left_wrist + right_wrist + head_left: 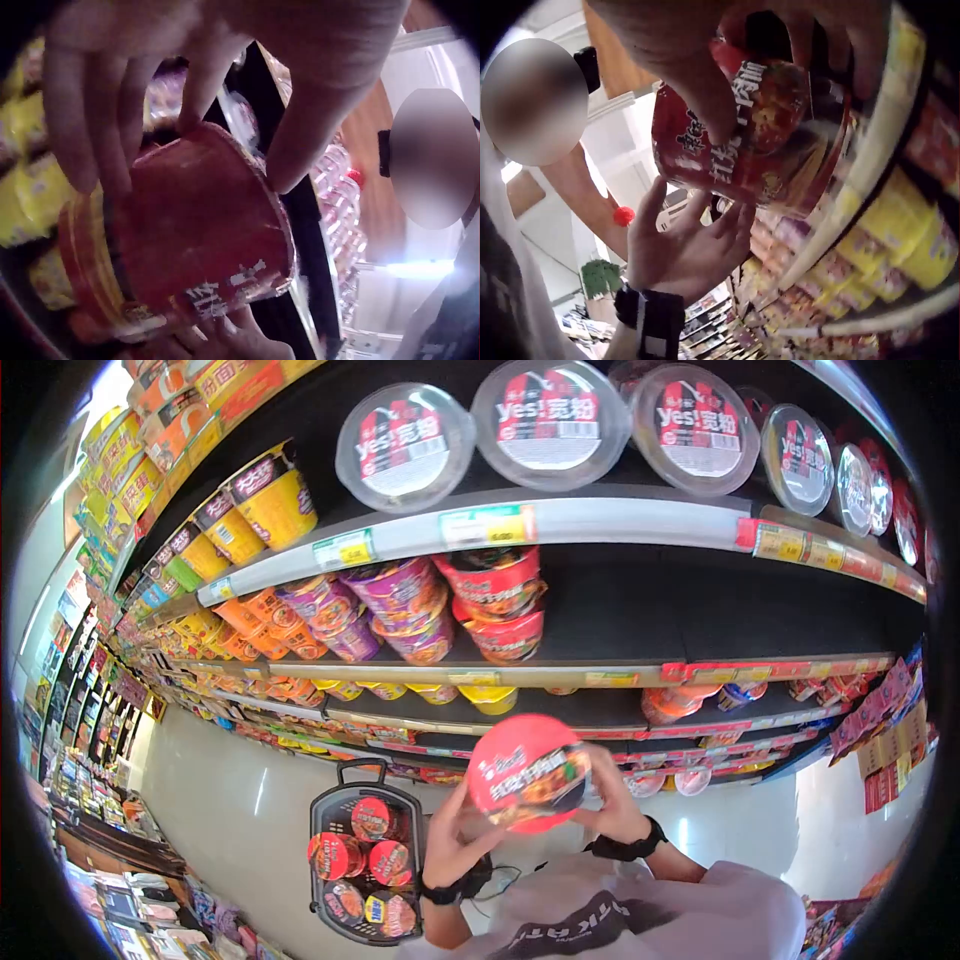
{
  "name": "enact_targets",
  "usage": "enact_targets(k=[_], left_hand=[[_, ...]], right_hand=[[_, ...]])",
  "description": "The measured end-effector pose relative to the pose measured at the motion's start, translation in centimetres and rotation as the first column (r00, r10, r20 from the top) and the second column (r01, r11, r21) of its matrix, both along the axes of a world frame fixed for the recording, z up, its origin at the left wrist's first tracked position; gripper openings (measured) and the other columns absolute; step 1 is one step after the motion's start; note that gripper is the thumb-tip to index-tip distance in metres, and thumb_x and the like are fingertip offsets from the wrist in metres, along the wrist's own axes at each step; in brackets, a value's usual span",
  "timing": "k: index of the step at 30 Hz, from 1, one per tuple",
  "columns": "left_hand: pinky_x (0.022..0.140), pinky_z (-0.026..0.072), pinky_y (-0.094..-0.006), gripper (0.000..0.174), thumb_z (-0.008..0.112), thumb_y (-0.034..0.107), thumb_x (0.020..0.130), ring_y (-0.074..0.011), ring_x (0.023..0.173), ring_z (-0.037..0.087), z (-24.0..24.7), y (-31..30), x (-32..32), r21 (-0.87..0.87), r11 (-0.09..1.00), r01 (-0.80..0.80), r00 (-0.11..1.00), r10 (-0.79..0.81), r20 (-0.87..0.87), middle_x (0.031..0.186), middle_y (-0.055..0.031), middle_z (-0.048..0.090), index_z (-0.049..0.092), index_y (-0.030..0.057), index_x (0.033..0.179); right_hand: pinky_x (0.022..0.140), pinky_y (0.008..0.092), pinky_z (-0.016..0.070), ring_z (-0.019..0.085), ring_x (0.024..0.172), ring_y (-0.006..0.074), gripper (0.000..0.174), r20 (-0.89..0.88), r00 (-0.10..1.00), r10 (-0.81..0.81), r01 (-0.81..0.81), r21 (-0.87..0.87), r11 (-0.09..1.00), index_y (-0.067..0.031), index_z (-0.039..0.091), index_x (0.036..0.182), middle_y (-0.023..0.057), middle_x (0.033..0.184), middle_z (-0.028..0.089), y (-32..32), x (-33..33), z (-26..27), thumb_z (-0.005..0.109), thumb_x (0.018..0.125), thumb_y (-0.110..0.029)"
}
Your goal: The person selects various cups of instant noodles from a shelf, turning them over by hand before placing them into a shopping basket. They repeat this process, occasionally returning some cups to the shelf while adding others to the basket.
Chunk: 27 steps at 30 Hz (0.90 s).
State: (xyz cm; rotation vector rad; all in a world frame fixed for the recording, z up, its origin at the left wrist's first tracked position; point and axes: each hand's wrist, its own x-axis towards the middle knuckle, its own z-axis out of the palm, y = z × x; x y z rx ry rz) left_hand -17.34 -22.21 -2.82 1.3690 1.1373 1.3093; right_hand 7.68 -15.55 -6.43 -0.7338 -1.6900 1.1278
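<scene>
Red noodle bowl [520, 765] held up btwn both hands, in front of the lower shelves. Round printed face (lid, by the look) toward head cam; lid-base axis approx along line of sight. Can't read a long axis off the near-round outline. Print on it climbs from 8 toward 2 o'clock.

L hand [458, 842] at approx 7-8 o'clock of bowl: thumb + fingers spread wide, gripping it; L wrist view has thumb by rim, fingers bent over wall. R hand [617, 807] at approx 4: part open around bowl, thumb on printed surface per R wrist cam.

Basket [318, 810] w/ red-lidded bowls [375, 818] at 8 o'clock. Stacked red bowls [498, 600] on shelf, btwn 11 and 12.
</scene>
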Motion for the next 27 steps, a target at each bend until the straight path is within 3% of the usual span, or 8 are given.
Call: enact_targets(k=[1,4,9,10,14,18,21,27], left_hand=[[0.101,0.0449,-0.0364,0.086,0.075,-0.002,0.077,-0.0216,0.123,0.053,0.3,1.6,1.5,0.075,0.996,0.05,0.996,-0.044,-0.075,0.139,-0.0124,0.048,0.029,-0.004,0.149],[0.106,0.0404,-0.0392,0.09,0.077,-0.003,0.074,-0.0234,0.129,0.048,3.8,6.4,6.8,0.229,0.967,0.115,0.988,-0.087,-0.128,0.145,-0.0129,0.041,0.028,-0.0057,0.149],[0.108,0.0379,-0.0416,0.093,0.077,0.0,0.075,-0.0221,0.134,0.042,4.4,13.6,12.5,0.351,0.935,0.054,0.998,-0.035,-0.06,0.145,-0.0124,0.04,0.024,-0.0046,0.151],[0.109,0.0369,-0.0419,0.094,0.077,0.001,0.075,-0.0222,0.135,0.04,4.5,14.7,13.3,0.326,0.945,0.014,1.0,-0.013,-0.003,0.146,-0.0122,0.04,0.023,-0.0044,0.151],[0.109,0.0363,-0.0457,0.099,0.08,0.005,0.073,-0.025,0.135,0.041,2.0,19.4,13.5,0.32,0.943,-0.097,0.991,0.123,-0.06,0.149,-0.0136,0.039,0.023,0.0029,0.154],[0.108,0.0372,-0.0465,0.1,0.08,0.005,0.072,-0.0262,0.133,0.044,0.9,20.3,13.7,0.292,0.944,-0.15,0.971,0.196,-0.134,0.148,-0.0149,0.04,0.022,0.0039,0.154],[0.107,0.0384,-0.0459,0.1,0.08,0.005,0.072,-0.0269,0.13,0.046,0.3,20.2,13.8,0.314,0.932,-0.182,0.948,0.251,-0.195,0.145,-0.0153,0.042,0.022,0.0032,0.154],[0.105,0.0423,-0.0455,0.098,0.079,0.006,0.072,-0.0288,0.128,0.048,0.7,20.2,13.8,0.356,0.911,-0.207,0.935,0.291,-0.202,0.14,-0.0159,0.042,0.025,0.006,0.153]], right_hand=[[0.107,0.0398,0.0381,0.041,0.133,0.0312,0.079,-0.027,0.997,-0.068,0.069,0.02,0.997,-0.0043,0.044,0.142,0.0156,0.141,0.043,1.0,1.4,1.2,0.08,0.072,-0.004],[0.108,0.0397,0.036,0.043,0.131,0.0301,0.09,-0.216,0.952,-0.215,0.235,0.072,0.969,0.0024,0.037,0.142,0.0178,0.136,0.046,4.1,4.2,2.7,0.086,0.069,-0.012],[0.103,0.0396,0.0402,0.051,0.122,0.0306,0.087,-0.127,0.889,-0.439,0.455,0.327,0.828,0.003,0.035,0.144,0.0181,0.132,0.051,11.0,5.9,6.3,0.084,0.074,-0.015],[0.101,0.0398,0.0417,0.052,0.122,0.0328,0.089,-0.103,0.893,-0.437,0.445,0.329,0.833,0.0039,0.033,0.145,0.0199,0.132,0.051,12.7,6.0,6.4,0.083,0.074,-0.016],[0.096,0.0403,0.0467,0.057,0.116,0.0386,0.093,-0.072,0.879,-0.472,0.454,0.434,0.778,0.0053,0.028,0.147,0.0255,0.127,0.054,16.8,5.2,6.0,0.081,0.078,-0.026],[0.089,0.0416,0.0517,0.06,0.111,0.0412,0.095,0.003,0.898,-0.44,0.406,0.377,0.832,0.0065,0.028,0.147,0.0281,0.124,0.057,18.7,5.2,4.3,0.08,0.078,-0.032],[0.088,0.0418,0.0522,0.061,0.11,0.0411,0.097,0.084,0.865,-0.494,0.413,0.439,0.798,0.0069,0.028,0.146,0.0279,0.124,0.058,18.9,5.3,3.9,0.082,0.076,-0.033],[0.077,0.037,0.0555,0.062,0.1,0.0339,0.102,0.128,0.835,-0.535,0.448,0.405,0.797,0.0021,0.035,0.144,0.0204,0.116,0.055,18.4,5.1,4.5,0.088,0.066,-0.037]])
